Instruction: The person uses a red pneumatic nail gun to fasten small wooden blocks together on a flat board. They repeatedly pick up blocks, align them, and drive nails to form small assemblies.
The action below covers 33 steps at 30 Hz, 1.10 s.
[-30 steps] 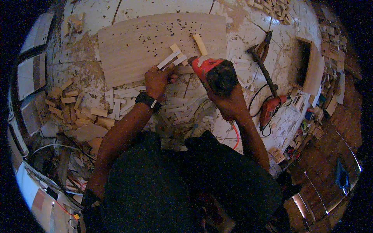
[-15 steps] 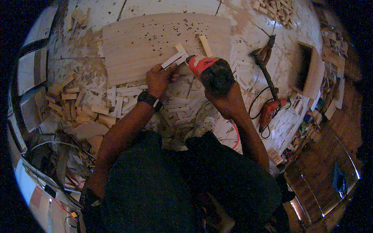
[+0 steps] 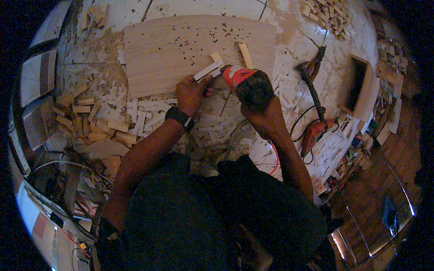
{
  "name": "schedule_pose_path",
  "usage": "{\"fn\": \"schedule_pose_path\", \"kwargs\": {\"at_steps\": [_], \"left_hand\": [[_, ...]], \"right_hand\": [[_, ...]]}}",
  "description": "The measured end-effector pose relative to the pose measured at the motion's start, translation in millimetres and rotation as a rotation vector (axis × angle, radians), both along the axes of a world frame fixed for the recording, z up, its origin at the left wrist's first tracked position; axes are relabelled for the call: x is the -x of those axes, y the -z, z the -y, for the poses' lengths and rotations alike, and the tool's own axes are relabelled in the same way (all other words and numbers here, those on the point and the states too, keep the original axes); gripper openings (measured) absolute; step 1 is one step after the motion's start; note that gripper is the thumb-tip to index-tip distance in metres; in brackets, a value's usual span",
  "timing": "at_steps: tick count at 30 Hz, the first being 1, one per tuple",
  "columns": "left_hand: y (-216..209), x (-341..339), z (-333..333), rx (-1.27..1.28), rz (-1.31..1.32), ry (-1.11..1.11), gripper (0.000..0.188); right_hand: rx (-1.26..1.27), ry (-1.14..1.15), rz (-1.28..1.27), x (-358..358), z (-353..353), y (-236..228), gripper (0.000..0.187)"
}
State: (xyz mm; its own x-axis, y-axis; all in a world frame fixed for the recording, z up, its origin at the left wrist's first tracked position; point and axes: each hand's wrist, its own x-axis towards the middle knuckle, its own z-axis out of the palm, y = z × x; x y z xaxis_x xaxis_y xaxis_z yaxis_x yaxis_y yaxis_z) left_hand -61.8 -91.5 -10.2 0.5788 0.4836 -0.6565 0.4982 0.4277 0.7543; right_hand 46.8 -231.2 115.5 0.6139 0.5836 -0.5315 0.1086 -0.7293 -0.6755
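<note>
My left hand [image 3: 193, 95], with a dark watch on its wrist, is closed around pale narrow wood strips [image 3: 208, 71] that lie side by side. A short wood block [image 3: 215, 57] sits at their far end. My right hand [image 3: 266, 118] grips a red-and-black power tool [image 3: 248, 86] from behind; its exact kind is unclear from above. The tool's nose is at the right end of the strips; whether it touches them cannot be made out. Under the strips lies a broad wooden board [image 3: 167, 49] dotted with small dark bits. Another wood block [image 3: 245, 55] rests on it just beyond the tool.
Wood offcuts [image 3: 90, 115] are heaped at the left, and more blocks [image 3: 323, 18] at the far right. A hammer-like tool [image 3: 312, 81] and a red corded power tool [image 3: 314, 135] lie right of my hand. A red hose [image 3: 276, 158] runs below my right wrist. An open wooden box [image 3: 361, 86] stands farther right.
The whole view has shifted slightly, so the board and floor things appear a little farther right. Both hands keep their holds, and the tool's nose stays by the strips' end.
</note>
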Motion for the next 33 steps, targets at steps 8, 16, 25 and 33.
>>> {"fn": "schedule_pose_path", "kwargs": {"at_steps": [8,16,25,33], "left_hand": [[-5.1,0.0,0.0,-0.011,-0.005,-0.047,0.032],[-14.3,-2.3,-4.9,-0.200,-0.169,0.164,0.030],[-20.7,-5.3,-6.5,-0.095,-0.236,0.164,0.030],[-8.3,1.9,0.3,0.027,0.029,-0.023,0.029]], "right_hand": [[0.083,-0.056,0.020,1.4,-6.1,0.2,0.030],[0.214,-0.194,0.013,4.2,-4.0,1.9,0.042],[0.149,-0.108,-0.047,3.4,-5.4,-3.4,0.045],[0.127,-0.138,0.036,9.4,-8.7,-4.8,0.042]]}}
